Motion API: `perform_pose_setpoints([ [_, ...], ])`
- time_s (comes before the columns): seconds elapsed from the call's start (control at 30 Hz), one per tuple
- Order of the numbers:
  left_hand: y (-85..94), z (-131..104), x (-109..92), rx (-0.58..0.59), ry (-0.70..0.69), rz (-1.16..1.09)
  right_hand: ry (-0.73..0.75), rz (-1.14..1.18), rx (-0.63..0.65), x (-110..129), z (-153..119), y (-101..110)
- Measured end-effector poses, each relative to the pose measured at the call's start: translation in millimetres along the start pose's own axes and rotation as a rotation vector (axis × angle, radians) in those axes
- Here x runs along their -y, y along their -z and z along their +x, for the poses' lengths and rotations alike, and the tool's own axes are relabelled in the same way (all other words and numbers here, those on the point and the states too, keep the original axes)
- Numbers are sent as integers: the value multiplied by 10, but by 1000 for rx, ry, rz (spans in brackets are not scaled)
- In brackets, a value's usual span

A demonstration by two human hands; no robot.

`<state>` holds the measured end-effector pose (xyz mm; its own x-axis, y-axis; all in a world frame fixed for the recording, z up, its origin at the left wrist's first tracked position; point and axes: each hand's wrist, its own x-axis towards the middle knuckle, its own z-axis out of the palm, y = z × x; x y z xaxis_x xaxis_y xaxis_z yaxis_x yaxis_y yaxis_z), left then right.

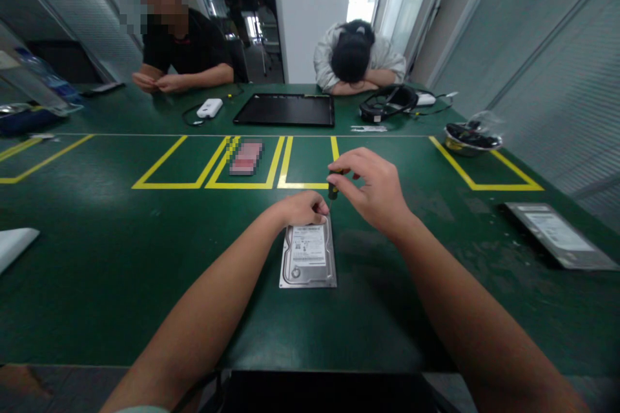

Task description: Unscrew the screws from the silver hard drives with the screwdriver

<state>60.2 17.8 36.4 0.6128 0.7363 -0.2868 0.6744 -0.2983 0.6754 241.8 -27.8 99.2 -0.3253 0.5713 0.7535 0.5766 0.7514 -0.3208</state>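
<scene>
On the green table in front of me lies a silver hard drive (308, 255), flat, with its white label facing up. My left hand (306, 209) is closed over the drive's far end, its fingers curled near the far right corner. My right hand (371, 187) grips the dark handle of a small screwdriver (333, 188) from above. The screwdriver stands nearly upright, its thin shaft pointing down at that same corner. Whether the tip touches a screw is too small to tell. The drive's far edge is partly hidden under my left hand.
A second hard drive (552, 232) lies at the right. Yellow tape outlines (242, 185) mark the table. Beyond them are a black panel (285, 110), a headset (387, 102), a white device (210, 108) and a metal bowl (472, 142). Two people sit across the table.
</scene>
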Motion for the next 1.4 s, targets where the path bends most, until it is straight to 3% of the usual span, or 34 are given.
perform_pose_setpoints([
  [0.33,-14,27,40,-11,7,8,39,58,21,6,-4,-7],
  [0.53,-1,7,33,-7,11,-17,-27,-27,-19,2,0,-2],
  [0.73,-7,9,25,-13,8,0,-11,44,-21,19,-6,0],
  [0.97,-4,1,21,-9,17,-4,-45,-82,-60,0,-3,-3],
  [1.2,-9,17,37,-2,9,-10,-9,13,-43,33,-6,-10],
  [1.4,-5,15,49,-15,8,8,-64,-44,-50,20,6,1],
])
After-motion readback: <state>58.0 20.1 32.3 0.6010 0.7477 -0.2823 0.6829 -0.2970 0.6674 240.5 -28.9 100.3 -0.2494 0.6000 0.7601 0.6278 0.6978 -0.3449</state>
